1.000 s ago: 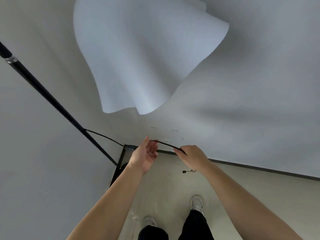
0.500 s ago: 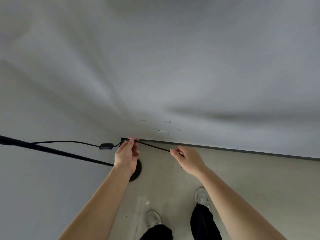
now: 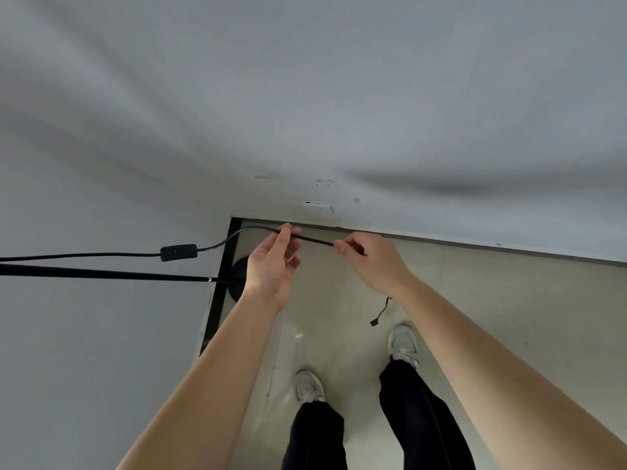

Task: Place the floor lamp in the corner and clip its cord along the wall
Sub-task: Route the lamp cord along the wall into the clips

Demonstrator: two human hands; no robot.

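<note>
The floor lamp's black pole (image 3: 101,274) crosses the left of the view and meets its round black base (image 3: 239,266) in the room corner; the shade is out of view. The black cord (image 3: 315,239) runs from the left through an inline switch (image 3: 178,252) and stretches between my hands. My left hand (image 3: 274,266) pinches the cord with thumb and fingertips. My right hand (image 3: 369,259) is closed on the cord further along. The cord's free end with a small plug (image 3: 375,322) dangles below my right wrist. Small clear clips (image 3: 319,205) sit on the wall above the baseboard.
Two grey walls meet at the corner, lined with a black baseboard (image 3: 219,300). The floor (image 3: 509,317) is pale. My feet in light shoes (image 3: 403,344) stand close to the corner.
The view has tilted down and the lamp shade left the frame. Both hands stay on the cord; the inline switch now hangs further left of my left hand.
</note>
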